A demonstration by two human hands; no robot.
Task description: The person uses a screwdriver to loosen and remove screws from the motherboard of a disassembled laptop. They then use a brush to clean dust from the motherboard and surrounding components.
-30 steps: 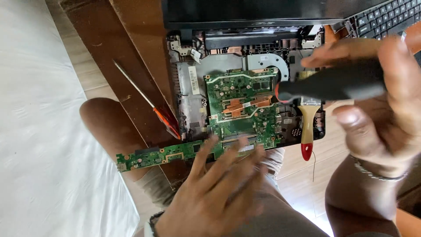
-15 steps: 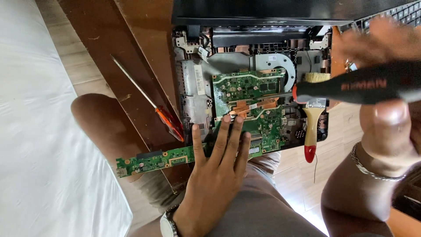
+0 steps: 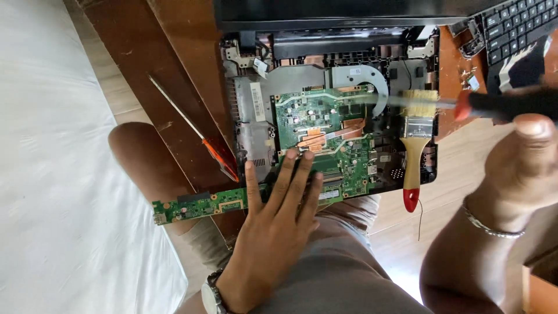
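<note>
Single view, head-worn camera, looking steeply down over the wearer's own lap. Faces forward and down: the dark opened laptop base with its green circuit board (image 3: 325, 139) fills the upper middle, close in, its screen edge running off the top. Left hand (image 3: 273, 227) enters from the bottom edge, right hand (image 3: 523, 168) from the right, very near the lens and blurred. Brown wooden table (image 3: 174, 70) upper left, white sheet (image 3: 52, 174) along the left edge.

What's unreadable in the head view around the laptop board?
- Screwdriver tip: motion-blurred over the fan housing.
- Motherboard lower edge: covered by left hand.
- Right hand grip: cut off by frame edge.
- Board screws: too small.
- Keyboard: cropped at corner.
</note>
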